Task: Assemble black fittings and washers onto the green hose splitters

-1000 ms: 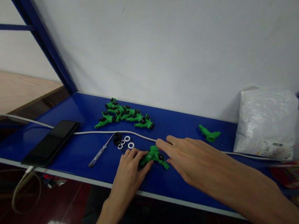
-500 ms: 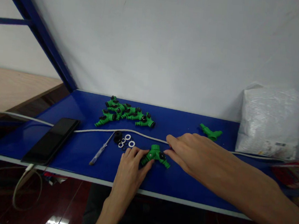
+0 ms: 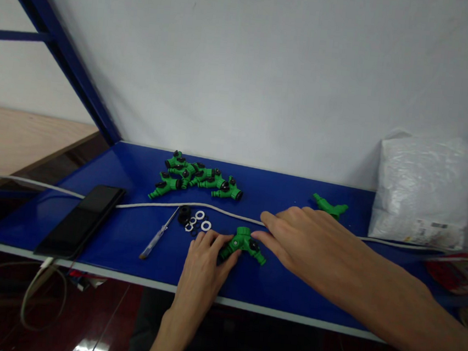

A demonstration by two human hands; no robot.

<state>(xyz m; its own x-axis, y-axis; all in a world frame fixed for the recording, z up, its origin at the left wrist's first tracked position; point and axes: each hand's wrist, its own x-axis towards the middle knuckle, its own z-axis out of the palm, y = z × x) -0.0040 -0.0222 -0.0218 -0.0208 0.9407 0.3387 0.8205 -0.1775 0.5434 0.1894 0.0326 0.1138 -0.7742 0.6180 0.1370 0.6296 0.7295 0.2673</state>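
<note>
My left hand (image 3: 206, 255) pinches one arm of a green Y-shaped hose splitter (image 3: 243, 241) against the blue table. This splitter has a round green collar on top and a small black valve knob on its right arm. Just to the right is my right hand (image 3: 295, 231), its thumb stretched toward the collar and apart from the index finger, with nothing visible between them. Whether the thumb touches the splitter I cannot tell. Left of the splitter lie white washers (image 3: 206, 226), dark rings and black parts (image 3: 184, 215), beside a clear-handled screwdriver (image 3: 154, 242).
Several green splitters with black knobs (image 3: 212, 181) lie grouped at the back. A bare green Y-piece (image 3: 330, 208) sits back right, near a white plastic package (image 3: 423, 188). A white cable (image 3: 198, 205) crosses the table (image 3: 120, 242). A black phone (image 3: 80, 221) lies left, plugged in.
My right thumb has moved slightly left toward the splitter's collar, widening its gap from the index finger. My left hand and the splitter stay in place.
</note>
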